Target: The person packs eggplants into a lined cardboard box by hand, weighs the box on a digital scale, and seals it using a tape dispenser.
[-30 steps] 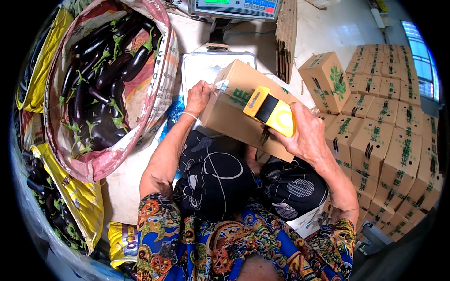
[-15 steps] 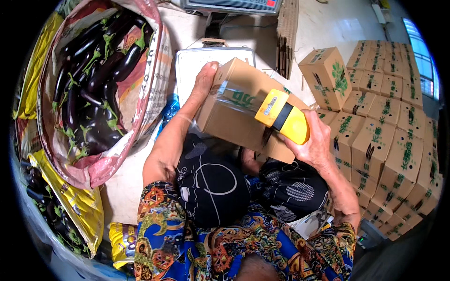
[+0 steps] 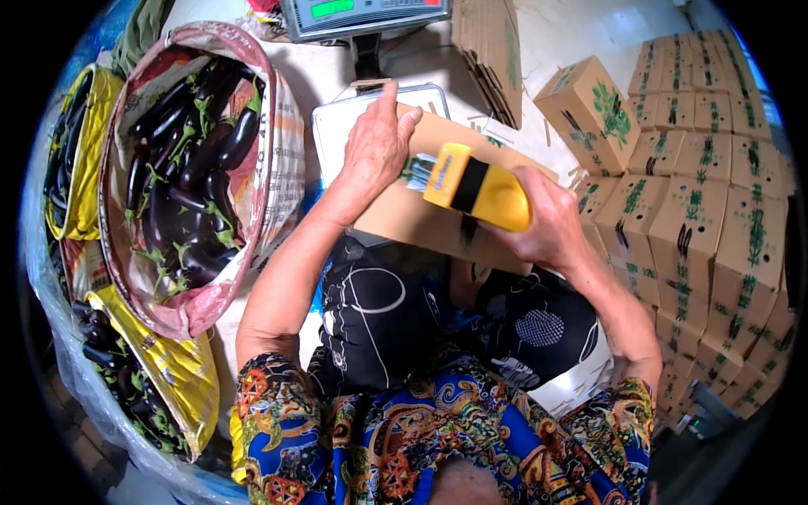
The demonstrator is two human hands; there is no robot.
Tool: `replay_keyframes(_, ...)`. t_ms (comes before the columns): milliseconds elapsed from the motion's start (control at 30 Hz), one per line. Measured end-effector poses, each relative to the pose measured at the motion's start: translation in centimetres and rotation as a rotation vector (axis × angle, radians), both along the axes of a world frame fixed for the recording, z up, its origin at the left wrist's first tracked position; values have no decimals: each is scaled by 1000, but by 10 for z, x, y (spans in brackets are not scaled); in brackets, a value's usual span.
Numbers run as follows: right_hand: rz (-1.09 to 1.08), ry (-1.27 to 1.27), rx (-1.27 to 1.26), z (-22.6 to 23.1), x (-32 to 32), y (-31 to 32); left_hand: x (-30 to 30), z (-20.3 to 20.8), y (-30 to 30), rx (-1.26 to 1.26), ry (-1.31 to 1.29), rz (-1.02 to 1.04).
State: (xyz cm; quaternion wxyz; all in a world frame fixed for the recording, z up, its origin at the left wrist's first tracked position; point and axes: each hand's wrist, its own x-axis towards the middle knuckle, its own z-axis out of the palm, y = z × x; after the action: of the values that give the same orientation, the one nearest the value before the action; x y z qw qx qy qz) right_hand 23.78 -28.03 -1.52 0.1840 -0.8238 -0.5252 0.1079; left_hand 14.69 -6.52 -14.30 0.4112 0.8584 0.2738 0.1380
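Note:
A brown cardboard box with green print sits tilted across my knees, in front of a white scale platform. My left hand lies against its far left end, index finger stretched and thumb apart; its other fingers are partly hidden. A yellow tape dispenser with a black band is gripped in my right hand. The dispenser's head rests over the middle of the box's upper face, beside a shiny bit of clear tape. The box's underside is out of sight.
A round sack of eggplants stands at left, with yellow sacks around it. Stacked printed cartons fill the right, one carton tilted nearby. Flattened cardboard and a scale display are at the back.
My left hand has shifted from the box's left edge onto its end. The tape dispenser has moved left across the box in my right hand. The view has shifted slightly.

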Motion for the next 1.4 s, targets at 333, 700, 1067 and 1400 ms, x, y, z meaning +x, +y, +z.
replay_keyframes(333,58,-6,-51,17,31,-73,0,14,-1,304,341,-27)
replay_keyframes(700,-125,-14,-82,-50,64,-200,0,8,1,308,296,-37)
replay_keyframes(1067,-110,66,-37,-98,64,-199,-2,6,8,308,204,-67)
replay_keyframes(1400,-240,323,137,-190,9,-195,-1,10,31,278,196,-186)
